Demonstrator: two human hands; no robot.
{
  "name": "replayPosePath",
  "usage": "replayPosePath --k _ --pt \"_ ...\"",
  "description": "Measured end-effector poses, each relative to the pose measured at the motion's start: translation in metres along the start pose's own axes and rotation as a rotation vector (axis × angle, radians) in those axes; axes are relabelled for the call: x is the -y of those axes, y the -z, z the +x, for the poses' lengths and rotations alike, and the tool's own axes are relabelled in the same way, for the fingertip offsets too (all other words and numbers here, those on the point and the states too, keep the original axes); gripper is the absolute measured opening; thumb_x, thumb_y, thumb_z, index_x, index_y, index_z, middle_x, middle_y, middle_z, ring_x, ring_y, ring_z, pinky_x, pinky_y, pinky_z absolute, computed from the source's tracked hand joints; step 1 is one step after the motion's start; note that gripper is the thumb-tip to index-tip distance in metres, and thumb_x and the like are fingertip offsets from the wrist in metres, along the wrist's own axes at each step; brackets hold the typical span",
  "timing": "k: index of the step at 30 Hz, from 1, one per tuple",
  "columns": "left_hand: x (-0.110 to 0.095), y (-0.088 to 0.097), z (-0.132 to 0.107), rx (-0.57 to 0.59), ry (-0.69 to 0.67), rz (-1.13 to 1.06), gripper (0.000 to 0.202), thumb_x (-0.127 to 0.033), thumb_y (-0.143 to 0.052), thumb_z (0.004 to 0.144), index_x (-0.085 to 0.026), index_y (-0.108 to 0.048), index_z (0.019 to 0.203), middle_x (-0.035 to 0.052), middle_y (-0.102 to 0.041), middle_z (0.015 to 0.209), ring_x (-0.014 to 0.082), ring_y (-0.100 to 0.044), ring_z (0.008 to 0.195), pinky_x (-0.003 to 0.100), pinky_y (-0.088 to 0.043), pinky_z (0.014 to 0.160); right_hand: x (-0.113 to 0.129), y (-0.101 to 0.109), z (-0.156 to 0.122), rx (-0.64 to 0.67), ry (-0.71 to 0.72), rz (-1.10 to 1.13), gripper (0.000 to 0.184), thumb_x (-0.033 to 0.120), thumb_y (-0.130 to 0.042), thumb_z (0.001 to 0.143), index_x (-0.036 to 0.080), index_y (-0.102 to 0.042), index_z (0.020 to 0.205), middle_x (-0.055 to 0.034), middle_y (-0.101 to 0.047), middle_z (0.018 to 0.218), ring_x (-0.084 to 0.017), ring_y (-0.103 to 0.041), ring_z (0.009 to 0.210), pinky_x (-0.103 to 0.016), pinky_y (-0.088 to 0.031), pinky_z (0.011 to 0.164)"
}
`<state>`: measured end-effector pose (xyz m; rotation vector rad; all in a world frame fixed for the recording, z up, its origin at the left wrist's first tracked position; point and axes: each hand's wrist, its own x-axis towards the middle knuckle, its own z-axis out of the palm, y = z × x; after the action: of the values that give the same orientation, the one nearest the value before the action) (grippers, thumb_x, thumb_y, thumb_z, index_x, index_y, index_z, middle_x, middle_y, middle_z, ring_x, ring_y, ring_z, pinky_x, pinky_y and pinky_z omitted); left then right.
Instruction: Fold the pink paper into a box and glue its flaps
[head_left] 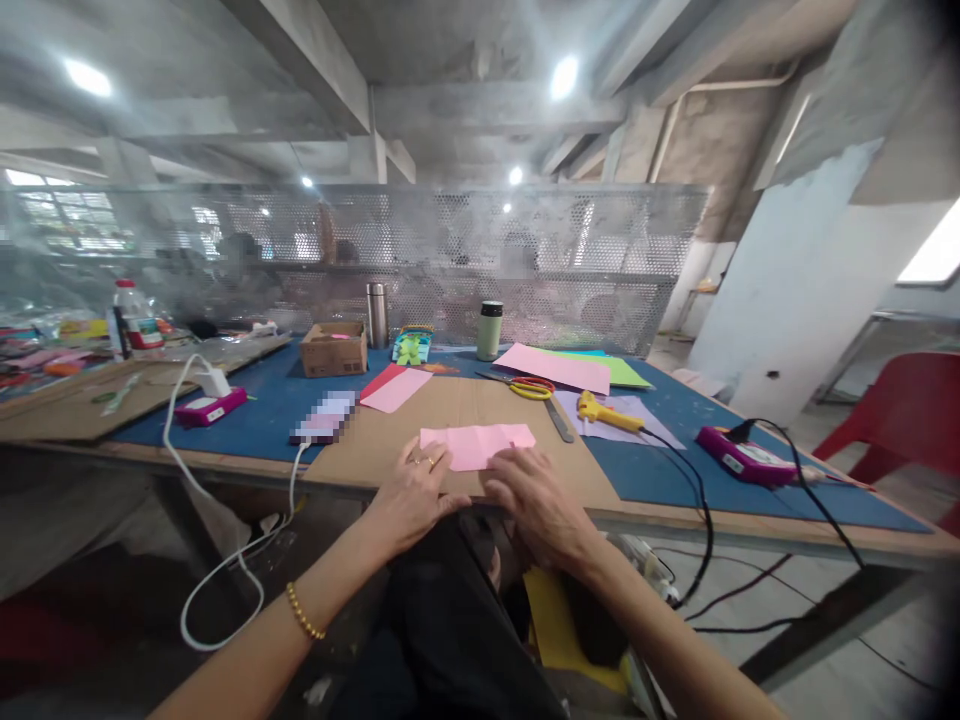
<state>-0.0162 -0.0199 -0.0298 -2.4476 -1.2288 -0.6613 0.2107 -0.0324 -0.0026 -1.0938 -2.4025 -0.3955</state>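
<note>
Pink paper [474, 450] lay partly beneath the left fingers [430, 463], spread, unpinching, and half-curled right fingers [517, 464], whose hold I couldn't tell.

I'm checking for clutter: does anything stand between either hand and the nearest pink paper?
Nothing visible does: the left hand and right hand both touch the pink paper, and the scissors lie beyond its far edge.

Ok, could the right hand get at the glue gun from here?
Likely yes: the glue gun lies ahead and right of the right hand, nothing standing between; the metal strip lies flat beside the way. The hand would first leave the pink paper.
</note>
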Motion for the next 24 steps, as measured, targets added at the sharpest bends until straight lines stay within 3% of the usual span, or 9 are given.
replayPosePath --k 3,6,10,14,19,24 --pt "-0.002 -0.005 -0.006 -0.013 0.006 -0.004 0.065 -0.060 -0.037 0.094 -0.011 -0.049 0.135 0.0160 -0.053 0.140 0.0259 -0.042 0.135 0.047 -0.025 0.114 -0.022 0.000 -0.010 0.003 -0.026 -0.010 0.038 0.038 -0.038 0.101 0.014 -0.056 0.125 -0.0162 -0.054 0.133 -0.028 -0.049 0.122 -0.042 -0.039 0.101" --pt "0.000 -0.006 -0.010 -0.009 0.012 0.000 0.065 -0.062 -0.037 0.093 -0.016 -0.049 0.137 0.0147 -0.052 0.142 0.0273 -0.041 0.137 0.050 -0.024 0.114 -0.033 -0.005 -0.018 0.079 0.035 -0.074 0.051 0.048 -0.041 0.099 0.010 -0.049 0.133 -0.0180 -0.054 0.135 -0.030 -0.048 0.126 -0.047 -0.036 0.107" --pt "0.003 -0.003 -0.009 0.003 -0.003 0.020 0.064 -0.061 -0.040 0.092 -0.017 -0.048 0.137 0.0133 -0.052 0.143 0.0279 -0.042 0.136 0.053 -0.022 0.114 -0.024 -0.009 -0.019 0.071 0.062 -0.126 0.057 0.054 -0.046 0.095 0.008 -0.052 0.127 -0.0200 -0.057 0.129 -0.033 -0.051 0.121 -0.050 -0.039 0.105" --pt "-0.002 0.002 -0.005 -0.023 -0.047 0.075 0.069 -0.061 -0.054 0.086 -0.011 -0.051 0.133 0.0165 -0.056 0.136 0.0308 -0.045 0.132 0.054 -0.018 0.116 -0.012 -0.011 -0.017 0.019 0.051 -0.180 0.059 0.056 -0.050 0.092 0.006 -0.054 0.123 -0.0222 -0.059 0.121 -0.035 -0.052 0.118 -0.051 -0.039 0.104" --pt "-0.024 0.001 0.001 -0.044 0.064 0.073 0.076 -0.060 -0.064 0.079 -0.004 -0.053 0.129 0.0208 -0.059 0.123 0.0336 -0.053 0.118 0.046 -0.041 0.102 -0.009 -0.019 -0.020 -0.032 0.033 -0.238 0.065 0.052 -0.054 0.091 0.002 -0.049 0.131 -0.0236 -0.056 0.126 -0.035 -0.049 0.121 -0.050 -0.036 0.108" --pt "-0.036 -0.007 -0.003 -0.072 0.092 0.097 0.070 -0.049 -0.067 0.082 -0.014 -0.046 0.139 0.0199 -0.055 0.123 0.0356 -0.049 0.121 0.049 -0.040 0.102 -0.004 -0.020 -0.018 0.001 0.031 -0.254 0.068 0.054 -0.058 0.087 0.012 -0.047 0.140 -0.0221 -0.053 0.127 -0.036 -0.046 0.122 -0.051 -0.036 0.106"
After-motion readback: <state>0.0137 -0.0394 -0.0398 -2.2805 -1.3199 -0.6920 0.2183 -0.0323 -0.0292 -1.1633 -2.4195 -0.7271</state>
